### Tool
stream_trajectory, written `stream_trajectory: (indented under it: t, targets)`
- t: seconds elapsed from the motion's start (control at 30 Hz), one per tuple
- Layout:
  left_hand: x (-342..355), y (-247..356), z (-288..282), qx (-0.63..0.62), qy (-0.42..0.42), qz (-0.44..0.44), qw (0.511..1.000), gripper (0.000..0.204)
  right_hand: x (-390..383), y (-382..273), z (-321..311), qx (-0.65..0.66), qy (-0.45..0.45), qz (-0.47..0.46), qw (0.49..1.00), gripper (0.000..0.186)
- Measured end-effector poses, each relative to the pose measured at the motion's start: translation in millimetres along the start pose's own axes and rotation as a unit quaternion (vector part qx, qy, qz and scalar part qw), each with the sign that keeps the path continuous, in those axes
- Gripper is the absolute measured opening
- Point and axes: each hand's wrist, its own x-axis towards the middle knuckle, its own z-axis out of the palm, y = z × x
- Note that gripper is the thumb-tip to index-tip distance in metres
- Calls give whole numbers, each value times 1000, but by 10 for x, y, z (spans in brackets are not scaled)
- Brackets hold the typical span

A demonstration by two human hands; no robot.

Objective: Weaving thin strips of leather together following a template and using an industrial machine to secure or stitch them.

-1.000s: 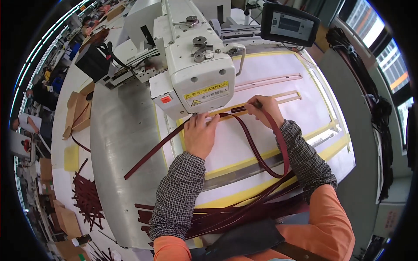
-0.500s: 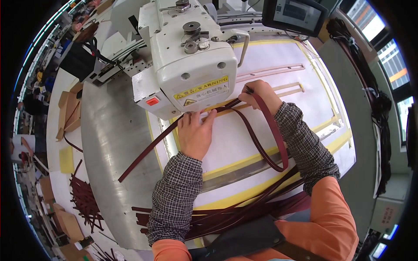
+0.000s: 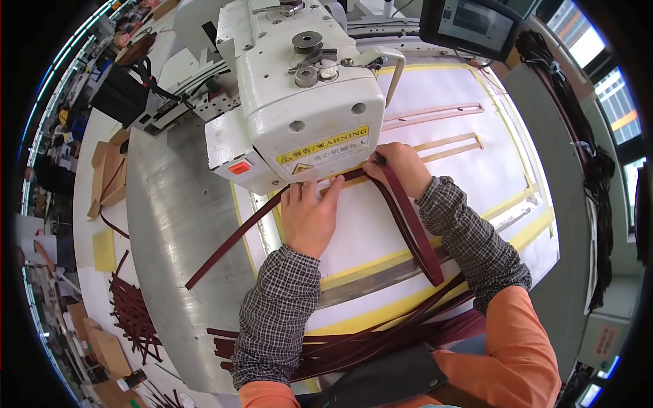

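Observation:
Under the white machine head (image 3: 299,88), my left hand (image 3: 309,214) presses its fingertips onto the maroon strap (image 3: 231,241), thumb apart from the fingers; what lies under the fingertips is partly hidden. My right hand (image 3: 398,170) pinches the strap just right of it, beside a small dark piece that I cannot make out, while a long loop hangs toward me over the white template sheet (image 3: 476,177). The sheet has yellow tape edges and two narrow framed slots. More maroon straps (image 3: 381,340) lie along the front edge.
The metal bed (image 3: 170,204) spreads left, beside a side table holding an open cardboard box (image 3: 102,183), yellow pad (image 3: 103,248) and strap pile (image 3: 132,316). A screen (image 3: 466,27) stands back right; dark bundles (image 3: 598,217) hang right. Other people work at far left.
My right hand rose, then came back down and a little left with the strap. The hanging loop is narrower and reaches lower. My left hand has shifted only slightly.

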Motion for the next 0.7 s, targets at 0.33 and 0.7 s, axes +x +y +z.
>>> stream_trajectory:
  t: [0.33, 0.7]
  targets:
    - [-5, 1, -27, 0, -2, 2, 1000, 41, -95, -14, -58, 78, 25, 37, 996, 28]
    - [12, 20, -14, 19, 4, 16, 1000, 39, -152, -162, -75, -77, 55, 52, 994, 28]
